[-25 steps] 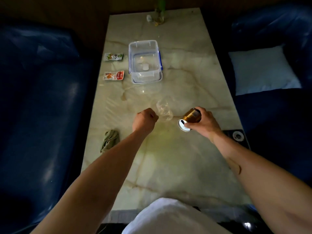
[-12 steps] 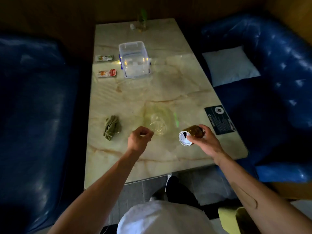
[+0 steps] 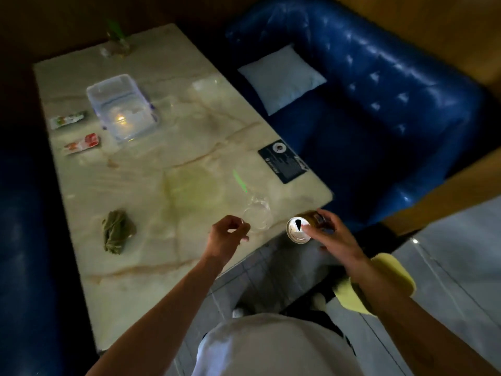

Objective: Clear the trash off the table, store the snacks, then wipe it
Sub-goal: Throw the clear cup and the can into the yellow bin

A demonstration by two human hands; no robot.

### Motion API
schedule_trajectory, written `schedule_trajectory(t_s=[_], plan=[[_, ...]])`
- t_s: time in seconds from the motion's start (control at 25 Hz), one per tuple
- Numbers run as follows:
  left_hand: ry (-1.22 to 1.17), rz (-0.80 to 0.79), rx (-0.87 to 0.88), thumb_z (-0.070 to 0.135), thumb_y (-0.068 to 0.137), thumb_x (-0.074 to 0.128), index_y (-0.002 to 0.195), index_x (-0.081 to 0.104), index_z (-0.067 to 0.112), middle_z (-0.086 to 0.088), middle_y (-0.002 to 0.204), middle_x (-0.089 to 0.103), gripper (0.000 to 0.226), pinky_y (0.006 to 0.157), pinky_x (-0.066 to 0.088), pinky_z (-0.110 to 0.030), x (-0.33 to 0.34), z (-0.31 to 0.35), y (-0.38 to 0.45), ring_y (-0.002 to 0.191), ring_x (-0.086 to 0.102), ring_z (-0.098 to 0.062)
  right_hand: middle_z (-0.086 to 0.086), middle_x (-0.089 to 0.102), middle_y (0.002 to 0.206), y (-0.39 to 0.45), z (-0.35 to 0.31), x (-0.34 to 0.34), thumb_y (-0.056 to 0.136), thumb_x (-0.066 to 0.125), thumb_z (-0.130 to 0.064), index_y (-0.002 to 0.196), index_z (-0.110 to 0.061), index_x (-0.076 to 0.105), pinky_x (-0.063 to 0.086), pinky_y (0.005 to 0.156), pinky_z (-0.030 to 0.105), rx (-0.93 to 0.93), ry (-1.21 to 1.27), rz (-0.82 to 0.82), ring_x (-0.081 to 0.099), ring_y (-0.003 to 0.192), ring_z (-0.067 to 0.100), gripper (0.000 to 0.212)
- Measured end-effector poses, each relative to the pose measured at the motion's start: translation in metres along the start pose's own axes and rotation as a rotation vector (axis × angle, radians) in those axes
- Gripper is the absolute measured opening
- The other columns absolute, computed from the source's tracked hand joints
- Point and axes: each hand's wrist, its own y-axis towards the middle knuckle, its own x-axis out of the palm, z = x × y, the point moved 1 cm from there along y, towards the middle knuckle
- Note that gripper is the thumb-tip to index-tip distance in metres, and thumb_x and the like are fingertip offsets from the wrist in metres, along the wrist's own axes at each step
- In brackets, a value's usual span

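Can (image 3: 303,226) in right hand (image 3: 329,237) grip; left hand (image 3: 226,237) pinching clear cup (image 3: 256,217).

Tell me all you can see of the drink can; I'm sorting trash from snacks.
The drink can is a gold-bodied metal can with a silvery top, whose dark opening shows it has been opened. It lies tipped, top towards the camera, in the grip of the right hand, fingers wrapped over its side. It hangs off the marble table at its near right corner, touching only the hand. Any label is too dark to read.
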Motion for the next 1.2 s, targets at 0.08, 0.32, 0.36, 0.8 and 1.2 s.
schedule_trajectory(t_s=[0.08, 0.32, 0.36, 0.8, 1.2], plan=[[0.055, -0.068, -0.026, 0.016, 0.082, 0.073, 0.07, 0.065, 0.023, 0.0, 0.072, 0.073, 0.016, 0.052, 0.047, -0.021, 0.034, 0.007, 0.005, 0.058, 0.068, -0.012, -0.002, 0.051, 0.123, -0.006, 0.018, -0.029, 0.079, 0.077, -0.025, 0.131, -0.028, 0.049, 0.051, 0.099, 0.05, 0.072, 0.094, 0.07, 0.054, 0.103, 0.015, 0.059], [0.247, -0.234, -0.046, 0.01, 0.077, 0.073, 0.068, 0.07, 0.021, -0.003, 0.06, 0.071, 0.014, 0.06, 0.052, -0.031, 0.164, 0.03, 0.01, 0.06, 0.064, -0.02, 0.011, 0.064, 0.12, -0.033, 0.081, -0.139, 0.086, 0.069, -0.019, 0.131, -0.014, 0.051, 0.056, 0.071, 0.025, 0.182, 0.315, 0.286, 0.062, 0.095, 0.02, 0.049], [0.241, -0.26, -0.053, 0.007, 0.076, 0.074, 0.068, 0.069, 0.02, 0.0, 0.056, 0.07, 0.016, 0.06, 0.053, -0.03, 0.187, 0.033, 0.009, 0.06, 0.064, -0.022, 0.012, 0.064, 0.119, -0.038, 0.091, -0.158, 0.085, 0.07, -0.021, 0.131, -0.014, 0.053, 0.058, 0.074, 0.029, 0.205, 0.357, 0.315, 0.063, 0.097, 0.022, 0.049], [0.5, -0.532, -0.256, 0.008, 0.088, 0.063, 0.102, 0.064, 0.002, -0.014, 0.093, 0.069, 0.015, 0.043, 0.044, -0.009, 0.404, 0.03, -0.024, 0.068, 0.064, -0.014, 0.002, 0.067, 0.106, -0.08, 0.211, -0.31, 0.067, 0.069, -0.061, 0.126, -0.03, 0.053, 0.06, 0.067, 0.036, 0.477, 0.6, 0.45, 0.068, 0.095, 0.022, 0.069], [0.711, -0.603, -0.389, -0.004, 0.084, 0.064, 0.071, 0.055, 0.008, -0.01, 0.072, 0.059, 0.019, 0.036, 0.04, -0.009, 0.472, -0.019, -0.01, 0.052, 0.06, -0.013, 0.011, 0.058, 0.123, -0.069, 0.295, -0.303, 0.067, 0.079, -0.047, 0.128, -0.027, 0.049, 0.056, 0.072, 0.035, 0.722, 0.757, 0.397, 0.061, 0.107, 0.028, 0.072]])
